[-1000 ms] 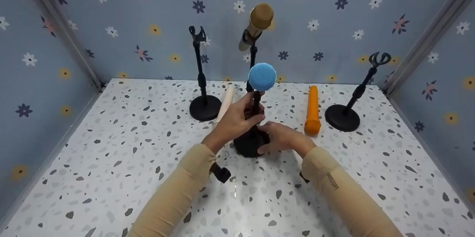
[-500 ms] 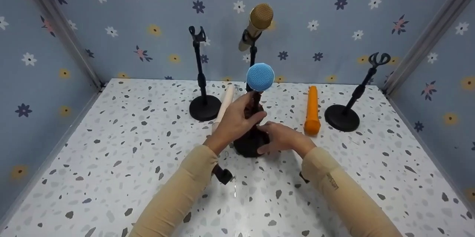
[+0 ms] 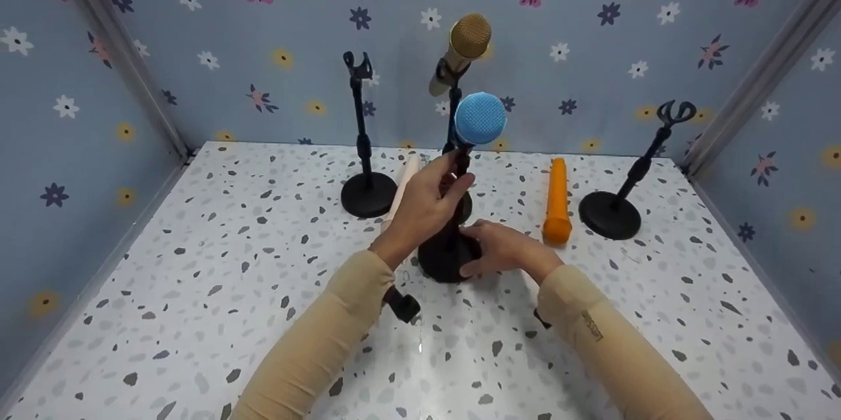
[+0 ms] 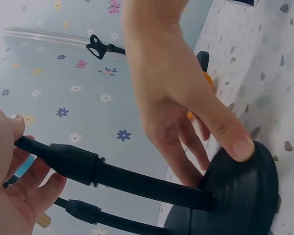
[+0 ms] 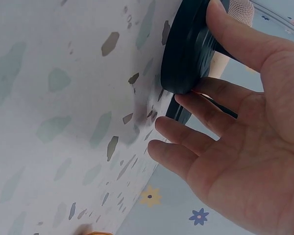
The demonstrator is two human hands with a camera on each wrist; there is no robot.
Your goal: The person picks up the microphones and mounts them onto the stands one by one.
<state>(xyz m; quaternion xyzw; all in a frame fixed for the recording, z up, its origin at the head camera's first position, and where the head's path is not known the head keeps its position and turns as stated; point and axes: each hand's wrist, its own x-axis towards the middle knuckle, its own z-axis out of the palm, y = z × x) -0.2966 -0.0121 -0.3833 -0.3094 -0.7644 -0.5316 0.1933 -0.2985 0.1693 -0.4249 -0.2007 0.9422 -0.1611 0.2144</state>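
Observation:
A blue-headed microphone (image 3: 481, 117) sits at the top of a black microphone stand (image 3: 441, 261) in the middle of the table. My left hand (image 3: 422, 202) holds the upper part of this stand; in the left wrist view its fingers and thumb are around the thin pole (image 4: 122, 177). Down at the round base (image 5: 183, 54), my right hand (image 3: 504, 249) pinches the edge, thumb on top, forefinger at the rim. The other right fingers stay apart from the base. The microphone's handle is mostly hidden behind its head and my left hand.
Behind, a gold microphone (image 3: 470, 37) rests in another stand. Bare stands stand at left (image 3: 368, 195) and right (image 3: 610, 215). An orange microphone (image 3: 557, 203) lies on the right; a pale one (image 3: 409, 177) lies partly behind my left hand. Patterned walls (image 3: 217, 91) enclose the table.
The blue microphone head has moved up and right, and my left hand has shifted slightly up with it. My right hand stays at the base. The head view has tilted a little.

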